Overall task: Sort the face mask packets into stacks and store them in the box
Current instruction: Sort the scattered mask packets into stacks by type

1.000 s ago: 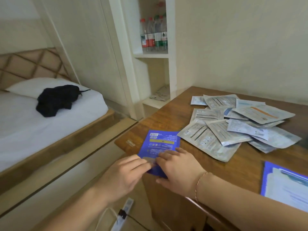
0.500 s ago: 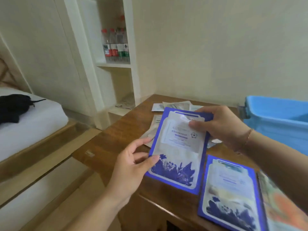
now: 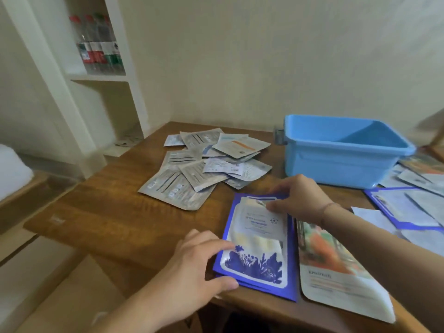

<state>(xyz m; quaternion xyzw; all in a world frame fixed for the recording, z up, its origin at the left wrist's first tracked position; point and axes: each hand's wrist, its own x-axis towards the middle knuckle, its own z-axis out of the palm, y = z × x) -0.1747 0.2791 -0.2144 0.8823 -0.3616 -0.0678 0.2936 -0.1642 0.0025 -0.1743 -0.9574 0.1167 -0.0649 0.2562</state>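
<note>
A blue face mask packet point(image 3: 259, 239) with a white panel lies face up on a small stack of like blue packets near the table's front edge. My right hand point(image 3: 300, 198) pinches its top edge, thumb on the face. My left hand point(image 3: 192, 267) touches its lower left side, index finger on the left edge and thumb at the bottom corner. A loose pile of silver and white packets point(image 3: 192, 179) lies behind. The blue plastic box point(image 3: 336, 164) stands at the back right, and what shows of its inside is bare.
An orange-and-white packet point(image 3: 336, 272) lies right of the blue stack. More blue and white packets point(image 3: 403, 207) lie at the far right. The wooden table point(image 3: 115, 212) ends at the left above the floor. Bottles point(image 3: 98, 49) stand on a wall shelf.
The blue packet went from the table's left corner up into the air, got turned face up, and now lies on the blue stack. The view swung right and the box came into sight.
</note>
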